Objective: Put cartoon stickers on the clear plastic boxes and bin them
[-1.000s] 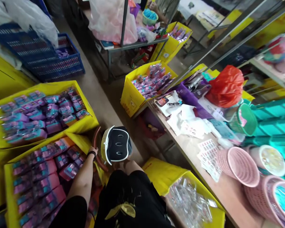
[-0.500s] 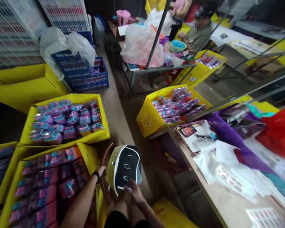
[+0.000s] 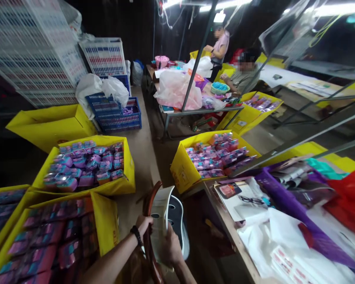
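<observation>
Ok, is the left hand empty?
No, the left hand is closed around a curved brown rail.

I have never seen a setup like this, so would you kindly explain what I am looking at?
There is no machine here: these are a person's bare hands, seen by one camera worn on the head, looking forward and down. The left hand, with a dark bracelet at its wrist, grips a brown curved bar. The right hand holds a pale stool-like piece with oval holes; whether bar and piece are joined is unclear. On the table to the right lie white papers and black glasses. To the left, a yellow box holds packaged items.
</observation>
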Tool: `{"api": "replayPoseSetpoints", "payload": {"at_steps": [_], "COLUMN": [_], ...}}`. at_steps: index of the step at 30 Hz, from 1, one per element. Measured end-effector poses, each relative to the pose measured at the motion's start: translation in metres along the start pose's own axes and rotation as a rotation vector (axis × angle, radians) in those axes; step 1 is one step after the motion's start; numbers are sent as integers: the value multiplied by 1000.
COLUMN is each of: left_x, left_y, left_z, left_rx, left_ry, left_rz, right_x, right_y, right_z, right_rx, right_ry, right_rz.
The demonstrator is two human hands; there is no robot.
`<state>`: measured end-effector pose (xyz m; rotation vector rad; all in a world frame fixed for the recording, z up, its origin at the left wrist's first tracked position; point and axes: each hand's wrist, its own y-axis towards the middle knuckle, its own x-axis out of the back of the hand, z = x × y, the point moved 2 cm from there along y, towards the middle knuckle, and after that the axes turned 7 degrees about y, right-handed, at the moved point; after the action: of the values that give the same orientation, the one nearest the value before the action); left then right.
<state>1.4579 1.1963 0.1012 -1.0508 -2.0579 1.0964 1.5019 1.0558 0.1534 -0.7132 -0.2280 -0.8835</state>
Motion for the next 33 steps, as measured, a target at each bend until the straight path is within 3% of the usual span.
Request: {"api": "replayPoseSetpoints", "payload": {"at_steps": [7,11,16,20,23,26,33], "left_x": [-13,-5,12,19,25,37,94], "left_y": [-106,-170,-238,-271,-272,-253,-155], "left_z": [-115,-173,-219,-248,-276,-313,-432], "left_rx": [-258,-428,-604,-801,-893,-941,-990], "left_ry": [-164,-193,-203,-263,-315,-353,-362], "left_rz": [10,-4,-75,-119,-141,-149,-151], "right_x": [103,156,186,192,191,183,153], "right_y": [-38,-64,-87,-80,-54,-12,130], "right_z": [118,174,219,242,257,275,356], "right_rx": [328,512,770,1016,1131,1143,1163], "right_ry": [157,184,166,196,203,194,204], "right_rz": [57,52,28,-28,-68,-94,-103]}}
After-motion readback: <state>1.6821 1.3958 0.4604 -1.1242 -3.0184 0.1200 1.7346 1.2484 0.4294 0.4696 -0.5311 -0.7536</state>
